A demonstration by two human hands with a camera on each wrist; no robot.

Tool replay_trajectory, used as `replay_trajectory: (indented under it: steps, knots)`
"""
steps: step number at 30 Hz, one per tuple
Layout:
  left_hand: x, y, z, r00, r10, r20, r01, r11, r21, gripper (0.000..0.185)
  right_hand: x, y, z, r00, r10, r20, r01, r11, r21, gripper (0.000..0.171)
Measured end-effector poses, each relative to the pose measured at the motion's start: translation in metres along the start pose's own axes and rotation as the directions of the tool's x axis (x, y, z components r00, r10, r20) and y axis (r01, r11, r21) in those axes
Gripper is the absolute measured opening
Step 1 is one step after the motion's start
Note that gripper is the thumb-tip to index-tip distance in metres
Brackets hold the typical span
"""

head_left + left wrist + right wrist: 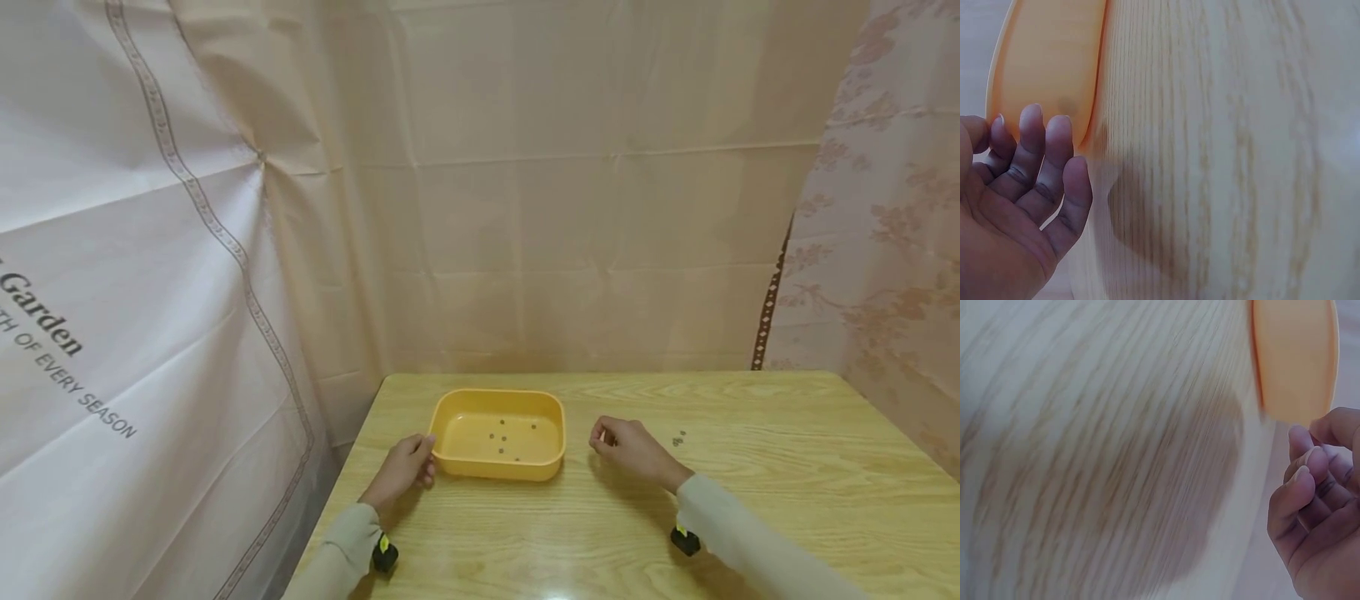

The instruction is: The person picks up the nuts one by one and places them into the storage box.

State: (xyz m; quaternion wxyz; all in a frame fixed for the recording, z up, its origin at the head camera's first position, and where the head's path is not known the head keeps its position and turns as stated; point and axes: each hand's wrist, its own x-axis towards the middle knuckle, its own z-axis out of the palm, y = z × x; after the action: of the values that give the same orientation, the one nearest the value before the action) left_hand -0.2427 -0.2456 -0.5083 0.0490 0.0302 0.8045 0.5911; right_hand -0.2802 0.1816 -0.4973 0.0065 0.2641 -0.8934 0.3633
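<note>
A shallow yellow tray [450,457] sits on the wooden table [780,500], with several small dark pieces [501,437] on its floor. My left hand [407,468] rests against the tray's near-left corner. In the left wrist view its fingers [1038,156] are relaxed and lie beside the tray wall [1047,62]. My right hand [624,446] hovers just right of the tray with its fingers curled in toward the thumb. The right wrist view shows those curled fingers [1310,465] near the tray [1294,356], and nothing shows between them.
A few small dark pieces [678,439] lie on the table right of my right hand. Pale curtains hang close on the left, behind and on the right. The table's left edge [352,467] runs just beside my left hand.
</note>
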Motion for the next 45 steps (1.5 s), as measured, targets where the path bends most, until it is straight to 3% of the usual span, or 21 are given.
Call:
replay_trajectory:
  steps: [13, 30, 45]
  knots:
    - [0.000, 0.001, -0.001, 1.000, 0.008, 0.004, -0.008, 0.998, 0.055, 0.040, -0.017, 0.022, -0.017, 0.998, 0.056, -0.034, -0.057, 0.998, -0.030, 0.011]
    - [-0.004, 0.005, 0.002, 1.000, 0.004, -0.010, -0.004, 0.999, 0.045, 0.041, -0.044, 0.058, -0.044, 0.980, 0.176, -0.088, -0.184, 0.979, -0.089, 0.009]
    - [-0.005, 0.006, 0.000, 1.000, 0.000, -0.002, 0.000, 1.000, 0.028, 0.040, -0.064, 0.081, -0.060, 0.978, 0.165, -0.126, -0.185, 0.969, -0.162, 0.014]
